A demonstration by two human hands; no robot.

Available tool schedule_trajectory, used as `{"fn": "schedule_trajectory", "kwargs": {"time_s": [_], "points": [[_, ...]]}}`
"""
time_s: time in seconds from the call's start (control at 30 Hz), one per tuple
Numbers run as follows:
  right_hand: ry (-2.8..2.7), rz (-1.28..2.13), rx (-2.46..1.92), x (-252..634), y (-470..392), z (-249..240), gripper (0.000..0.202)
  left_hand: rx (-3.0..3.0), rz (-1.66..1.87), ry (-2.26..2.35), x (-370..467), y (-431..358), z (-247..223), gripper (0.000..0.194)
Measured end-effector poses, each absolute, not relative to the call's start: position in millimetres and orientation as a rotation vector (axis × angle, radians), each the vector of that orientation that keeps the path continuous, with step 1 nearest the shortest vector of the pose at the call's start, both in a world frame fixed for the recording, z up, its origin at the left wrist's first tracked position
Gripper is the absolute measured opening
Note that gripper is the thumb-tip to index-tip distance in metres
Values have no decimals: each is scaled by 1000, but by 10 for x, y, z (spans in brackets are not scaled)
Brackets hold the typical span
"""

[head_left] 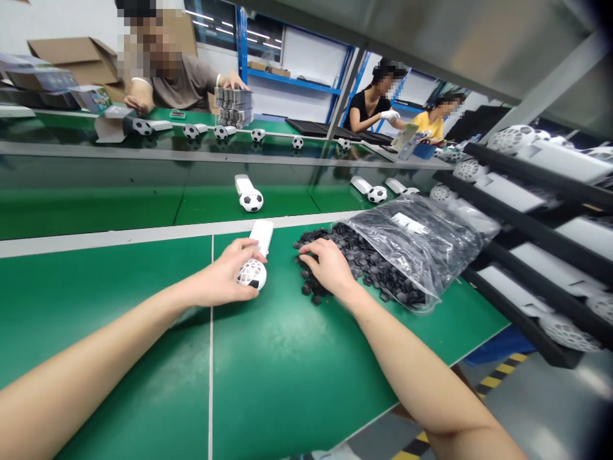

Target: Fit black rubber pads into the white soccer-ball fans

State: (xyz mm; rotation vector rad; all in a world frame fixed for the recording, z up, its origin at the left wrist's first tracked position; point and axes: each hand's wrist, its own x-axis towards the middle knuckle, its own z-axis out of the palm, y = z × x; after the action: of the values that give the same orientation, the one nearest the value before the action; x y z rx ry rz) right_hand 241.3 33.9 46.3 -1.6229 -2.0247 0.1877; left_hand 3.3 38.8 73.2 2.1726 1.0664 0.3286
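My left hand [230, 271] holds a white ball-shaped piece [252, 275], its fingers wrapped round the left side. The piece has an open lattice and a few black patches, and a flat white plate [262, 236] extends from it. Over a heap of small black pieces [361, 255], my right hand [328, 263] has its thumb and forefinger curled close together at the heap's left edge. Whether a piece lies between those fingertips is too small to tell. The heap spills from a clear plastic bag [426, 233] on the green table [287, 370].
Beyond the table's pale edge, a green belt [201, 198] carries finished-looking football pieces [251, 199]. Black trays [531, 223] with white lattice pieces are stacked at the right. A person [182, 83] sits across, hand on a grey stack [234, 105]; two more people are farther back.
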Motion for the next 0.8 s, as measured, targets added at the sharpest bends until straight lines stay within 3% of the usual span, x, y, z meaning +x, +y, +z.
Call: {"fn": "schedule_trajectory", "kwargs": {"time_s": [0.17, 0.27, 0.5, 0.8], "points": [[-2193, 114, -1747, 2357, 309, 447, 18, 2143, 357, 1199, 25, 421, 692, 51], [-2246, 61, -1759, 2306, 312, 443, 19, 2159, 358, 1162, 11, 401, 719, 46], [-2284, -65, -1804, 2340, 333, 454, 22, 2189, 46, 1025, -87, 366, 916, 44], [-2106, -18, -1731, 2411, 339, 497, 27, 2156, 193, 1113, -14, 349, 846, 39]]}}
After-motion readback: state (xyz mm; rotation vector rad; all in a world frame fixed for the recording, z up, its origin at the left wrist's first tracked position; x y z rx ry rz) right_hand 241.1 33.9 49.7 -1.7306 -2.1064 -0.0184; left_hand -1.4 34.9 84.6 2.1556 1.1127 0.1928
